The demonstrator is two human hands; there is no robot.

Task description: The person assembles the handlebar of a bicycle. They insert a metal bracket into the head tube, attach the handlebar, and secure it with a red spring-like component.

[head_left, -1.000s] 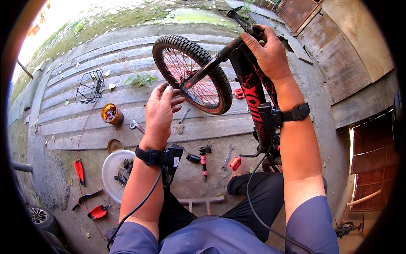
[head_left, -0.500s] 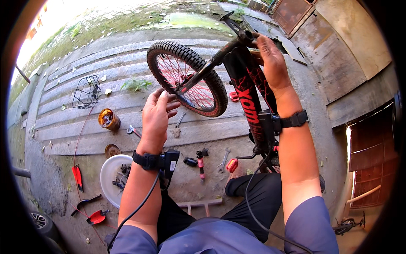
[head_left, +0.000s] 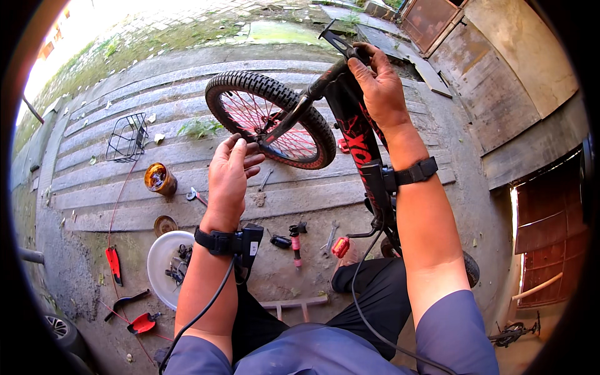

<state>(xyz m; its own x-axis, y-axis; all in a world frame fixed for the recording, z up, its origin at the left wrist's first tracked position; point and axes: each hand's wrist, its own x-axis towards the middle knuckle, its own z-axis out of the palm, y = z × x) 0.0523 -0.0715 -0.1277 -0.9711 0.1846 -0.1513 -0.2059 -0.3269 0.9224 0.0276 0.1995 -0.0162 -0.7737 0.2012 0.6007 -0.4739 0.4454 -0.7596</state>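
Leftward we've tipped the bike frame (head_left: 356, 134), long axis slanting far-left, head end away; right hand (head_left: 382, 92) clamps it, left hand (head_left: 230, 172) loosely open near the wheel (head_left: 269, 120).

A black bicycle frame (head_left: 357, 136), patterned with red lettering and jagged red lines, is slanted toward the upper left. In its dark fork (head_left: 289, 123) a front wheel (head_left: 255, 114) is mounted — red-spoked, knobbly-tyred — and angled out leftward.

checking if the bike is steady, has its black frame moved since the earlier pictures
Yes, the black frame has moved left, closer to the wire basket.
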